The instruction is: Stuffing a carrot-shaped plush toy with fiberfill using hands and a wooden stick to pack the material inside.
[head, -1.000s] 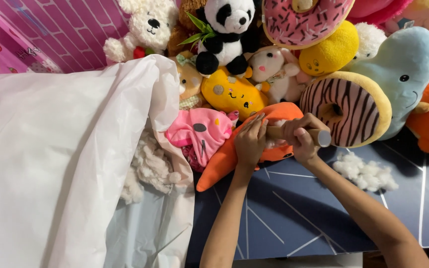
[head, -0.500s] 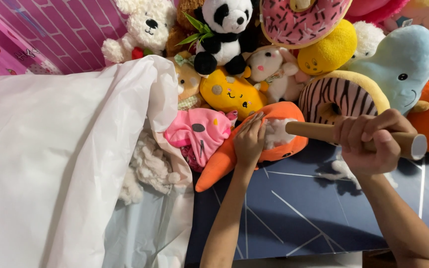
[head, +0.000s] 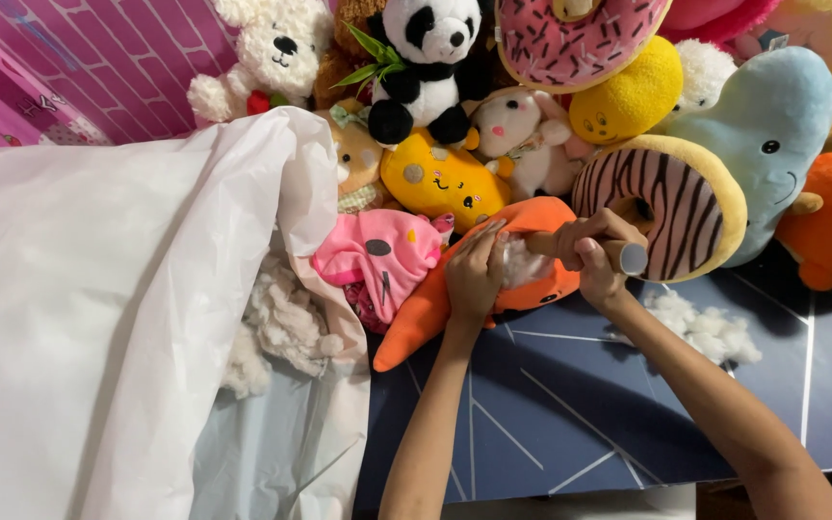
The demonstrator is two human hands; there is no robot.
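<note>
Both hands [head: 474, 274] [head: 597, 252] forward, fingers curled
</note>
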